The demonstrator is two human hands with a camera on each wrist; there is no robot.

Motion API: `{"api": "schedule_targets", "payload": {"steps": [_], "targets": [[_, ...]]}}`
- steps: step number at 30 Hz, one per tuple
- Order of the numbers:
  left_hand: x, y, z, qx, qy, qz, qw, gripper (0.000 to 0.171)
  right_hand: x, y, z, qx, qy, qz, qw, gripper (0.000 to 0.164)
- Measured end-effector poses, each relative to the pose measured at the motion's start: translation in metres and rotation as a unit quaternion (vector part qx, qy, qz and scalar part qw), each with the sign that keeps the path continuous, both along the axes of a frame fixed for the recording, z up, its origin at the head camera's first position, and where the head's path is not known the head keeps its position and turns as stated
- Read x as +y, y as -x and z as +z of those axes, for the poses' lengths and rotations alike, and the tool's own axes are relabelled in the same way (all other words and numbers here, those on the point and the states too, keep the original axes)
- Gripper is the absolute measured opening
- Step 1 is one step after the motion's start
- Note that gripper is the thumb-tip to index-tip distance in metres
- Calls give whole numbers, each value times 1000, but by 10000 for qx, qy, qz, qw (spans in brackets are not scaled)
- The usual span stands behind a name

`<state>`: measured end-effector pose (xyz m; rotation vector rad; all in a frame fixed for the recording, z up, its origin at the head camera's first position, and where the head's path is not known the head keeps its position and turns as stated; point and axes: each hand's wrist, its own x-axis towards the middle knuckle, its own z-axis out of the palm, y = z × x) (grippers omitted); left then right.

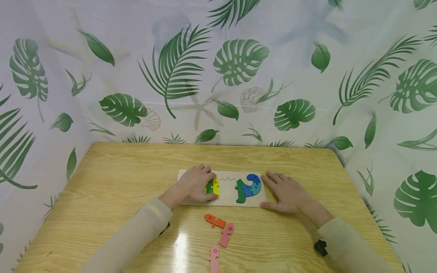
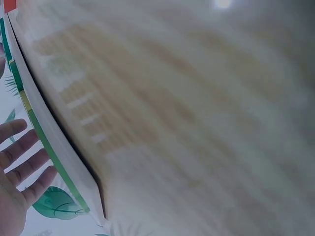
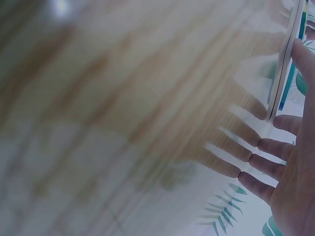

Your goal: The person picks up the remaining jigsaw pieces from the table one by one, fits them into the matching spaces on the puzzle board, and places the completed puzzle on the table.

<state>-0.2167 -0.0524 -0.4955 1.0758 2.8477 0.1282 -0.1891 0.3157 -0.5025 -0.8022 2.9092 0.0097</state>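
Note:
A pale wooden puzzle board [image 1: 227, 203] lies on the table, with coloured pieces set in its recess. My left hand [image 1: 194, 185] rests over its left part, thumb and index finger at either end of a yellow puzzle piece [image 1: 216, 186]. In the left wrist view the fingers [image 2: 30, 142] are spread and fairly straight beside the green pieces [image 2: 56, 162]. At the board's right end, my right hand [image 1: 288, 192] lies flat, thumb and fingertips at the edge. Close to it are a blue tail piece [image 1: 253, 177] and a green piece [image 1: 241, 193]. The left palm hides part of the puzzle.
Nearer to me on the wooden table [image 1: 119, 163] lie an orange piece [image 1: 215, 221], a pink piece [image 1: 226, 235] and another pink piece [image 1: 214, 258]. A leaf-printed curtain [image 1: 191, 76] stands behind the table and along both sides.

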Motion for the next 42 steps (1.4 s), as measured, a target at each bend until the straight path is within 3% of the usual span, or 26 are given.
{"api": "schedule_targets", "payload": {"steps": [20, 33, 42], "targets": [[-9, -25, 8, 580, -152, 344, 9976, 75, 2, 3, -2, 20, -5, 63, 10000, 105], [-15, -43, 16, 757, -135, 249, 9967, 77, 2, 5, 0, 17, -38, 61, 10000, 104], [-17, -59, 15, 903, -162, 129, 9957, 74, 2, 6, 0, 61, -51, 84, 9999, 104]]}}
